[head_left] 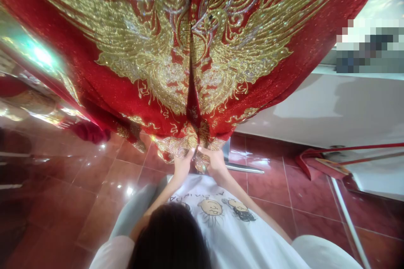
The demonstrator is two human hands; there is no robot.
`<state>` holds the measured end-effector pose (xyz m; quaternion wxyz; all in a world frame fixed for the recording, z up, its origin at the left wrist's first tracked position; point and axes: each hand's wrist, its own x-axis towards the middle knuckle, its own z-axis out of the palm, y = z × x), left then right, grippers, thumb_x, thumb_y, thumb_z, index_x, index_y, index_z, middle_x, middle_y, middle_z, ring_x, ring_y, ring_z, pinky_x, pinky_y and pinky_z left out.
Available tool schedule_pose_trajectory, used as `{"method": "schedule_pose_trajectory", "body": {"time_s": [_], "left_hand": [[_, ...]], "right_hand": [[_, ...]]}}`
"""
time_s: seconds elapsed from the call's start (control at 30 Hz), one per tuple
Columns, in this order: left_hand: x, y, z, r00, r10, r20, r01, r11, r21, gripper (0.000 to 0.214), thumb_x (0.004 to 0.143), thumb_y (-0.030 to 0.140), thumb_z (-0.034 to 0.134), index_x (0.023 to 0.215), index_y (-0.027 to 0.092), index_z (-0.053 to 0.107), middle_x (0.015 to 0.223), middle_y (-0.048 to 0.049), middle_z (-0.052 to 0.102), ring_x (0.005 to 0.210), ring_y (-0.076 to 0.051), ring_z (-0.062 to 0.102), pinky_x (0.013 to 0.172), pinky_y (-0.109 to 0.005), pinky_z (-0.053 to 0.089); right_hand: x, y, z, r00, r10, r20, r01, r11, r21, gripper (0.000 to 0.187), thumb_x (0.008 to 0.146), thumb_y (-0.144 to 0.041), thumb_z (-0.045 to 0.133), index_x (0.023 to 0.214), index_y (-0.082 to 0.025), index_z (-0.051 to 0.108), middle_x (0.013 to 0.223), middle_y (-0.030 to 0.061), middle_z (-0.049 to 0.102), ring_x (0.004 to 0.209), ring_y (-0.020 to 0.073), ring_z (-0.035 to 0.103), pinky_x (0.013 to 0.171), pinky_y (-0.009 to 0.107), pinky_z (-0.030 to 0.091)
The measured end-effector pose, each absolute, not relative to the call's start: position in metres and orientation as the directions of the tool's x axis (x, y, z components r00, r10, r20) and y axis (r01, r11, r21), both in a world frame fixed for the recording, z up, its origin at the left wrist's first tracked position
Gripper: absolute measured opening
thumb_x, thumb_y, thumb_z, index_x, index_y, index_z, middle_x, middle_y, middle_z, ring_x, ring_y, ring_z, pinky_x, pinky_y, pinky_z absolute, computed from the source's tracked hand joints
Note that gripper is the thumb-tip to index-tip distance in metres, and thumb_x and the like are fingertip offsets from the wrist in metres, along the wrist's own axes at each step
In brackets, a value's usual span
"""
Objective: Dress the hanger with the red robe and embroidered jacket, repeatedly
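Note:
A large red garment (pixel 94 88) with gold, beaded bird embroidery hangs in front of me and fills the upper view. Its two halves meet along a dark slit in the middle. At the bottom of this slit, my left hand (pixel 183 160) grips the patterned hem on one side, thumb on top and fingers hidden by the cloth. Close beside it, my right hand (pixel 213 158) pinches the hem on the other side in the same way. The thumbs almost touch. A short end of gold-patterned cloth (pixel 201 164) dangles between the hands.
A red dustpan (pixel 307 164) and a pale pole (pixel 349 218) are on the right, by a white wall (pixel 284 113). Below the garment, a metal leg (pixel 246 168) juts out over red floor tiles (pixel 268 185). More shiny fabric (pixel 34 105) lies at left.

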<state>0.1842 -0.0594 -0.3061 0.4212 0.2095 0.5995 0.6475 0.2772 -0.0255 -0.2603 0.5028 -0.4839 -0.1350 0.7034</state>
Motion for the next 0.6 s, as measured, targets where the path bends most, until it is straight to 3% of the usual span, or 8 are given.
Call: {"method": "schedule_pose_trajectory", "body": {"time_s": [0.27, 0.4, 0.6], "left_hand": [[0.180, -0.060, -0.308, -0.493, 0.843, -0.214, -0.288, 0.074, 0.955, 0.042, 0.069, 0.031, 0.079, 0.105, 0.016, 0.066, 0.113, -0.0104, 0.068, 0.111, -0.023, 0.062, 0.106, -0.039, 0.040], [0.178, -0.061, -0.311, -0.397, 0.866, -0.305, -0.463, 0.097, 0.881, 0.048, 0.067, 0.033, 0.081, 0.108, 0.016, 0.064, 0.113, -0.0107, 0.068, 0.109, -0.023, 0.063, 0.106, -0.041, 0.040], [0.169, -0.062, -0.304, -0.339, 0.861, -0.379, -0.549, 0.146, 0.823, 0.050, 0.061, 0.029, 0.085, 0.105, 0.016, 0.064, 0.109, -0.0092, 0.069, 0.104, -0.022, 0.065, 0.101, -0.040, 0.045]], "right_hand": [[0.274, -0.021, -0.262, -0.158, 0.799, -0.580, -0.603, -0.543, -0.584, 0.039, 0.043, -0.018, 0.081, 0.077, -0.014, 0.062, 0.074, 0.0064, 0.070, 0.086, 0.0282, 0.069, 0.070, 0.037, 0.059], [0.271, -0.021, -0.265, -0.188, 0.811, -0.554, -0.599, -0.542, -0.589, 0.040, 0.045, -0.022, 0.082, 0.079, -0.014, 0.062, 0.076, 0.0074, 0.070, 0.084, 0.0276, 0.069, 0.067, 0.036, 0.058], [0.278, -0.021, -0.273, -0.145, 0.880, -0.452, -0.516, -0.457, -0.724, 0.048, 0.048, -0.025, 0.084, 0.091, -0.015, 0.063, 0.088, 0.0066, 0.071, 0.084, 0.0236, 0.067, 0.074, 0.036, 0.056]]}}
